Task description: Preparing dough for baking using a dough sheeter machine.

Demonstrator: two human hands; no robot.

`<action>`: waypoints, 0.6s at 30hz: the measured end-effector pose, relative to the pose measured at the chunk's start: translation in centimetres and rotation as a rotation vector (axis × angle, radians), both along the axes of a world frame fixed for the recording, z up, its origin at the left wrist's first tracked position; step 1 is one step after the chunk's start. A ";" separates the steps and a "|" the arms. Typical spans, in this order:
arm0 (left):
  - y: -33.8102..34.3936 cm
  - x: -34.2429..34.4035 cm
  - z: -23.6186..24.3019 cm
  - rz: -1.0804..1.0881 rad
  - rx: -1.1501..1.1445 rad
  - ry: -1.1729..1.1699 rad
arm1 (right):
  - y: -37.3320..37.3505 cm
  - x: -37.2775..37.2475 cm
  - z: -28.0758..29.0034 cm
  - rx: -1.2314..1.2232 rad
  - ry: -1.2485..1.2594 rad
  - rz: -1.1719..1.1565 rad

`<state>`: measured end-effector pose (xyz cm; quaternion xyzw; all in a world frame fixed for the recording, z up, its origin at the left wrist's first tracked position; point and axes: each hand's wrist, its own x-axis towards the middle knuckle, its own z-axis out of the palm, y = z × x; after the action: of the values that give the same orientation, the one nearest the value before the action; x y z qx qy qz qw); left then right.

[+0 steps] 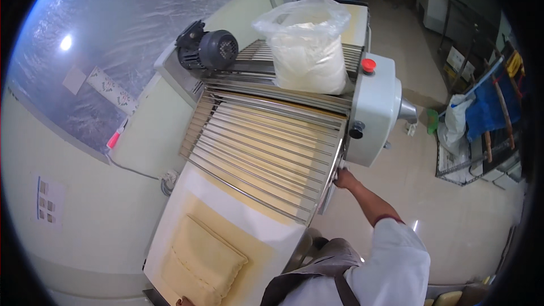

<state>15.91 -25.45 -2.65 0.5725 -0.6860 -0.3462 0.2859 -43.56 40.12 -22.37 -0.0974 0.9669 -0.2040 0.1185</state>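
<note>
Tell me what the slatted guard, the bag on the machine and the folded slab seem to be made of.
Slatted guard: smooth bare metal, possibly steel, judging by the bright streaks along its thin bars.
Bag: thin, glossy clear plastic, crinkled at the top, with white powder showing through.
Folded slab: probably dough, matte and pale yellow, with a soft, rounded fold.

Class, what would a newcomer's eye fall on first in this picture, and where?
Probably the bulging clear bag of white powder, standing on the machine, just left of its red button. Next, the folded, pale yellow dough on the belt at lower left, with the left hand by it at the picture's bottom edge.
</note>
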 end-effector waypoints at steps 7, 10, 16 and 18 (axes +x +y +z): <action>2.8 -1.6 2.1 0.078 0.178 -0.020 | 0.9 3.9 48.1 -0.629 -0.287 0.868; 3.6 1.3 3.2 0.084 0.216 -0.069 | -4.0 -4.9 57.1 -0.781 0.461 0.687; 5.5 -1.2 4.5 0.092 0.055 -0.049 | 2.5 -31.6 55.1 0.233 0.652 0.479; 6.2 -0.5 1.4 0.156 0.057 -0.037 | 7.5 -36.5 56.5 0.556 0.778 0.548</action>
<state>15.37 -19.27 -1.28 0.6385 -0.6342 -0.3315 0.2832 -80.09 47.59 34.14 -0.3788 0.8961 0.1483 -0.1776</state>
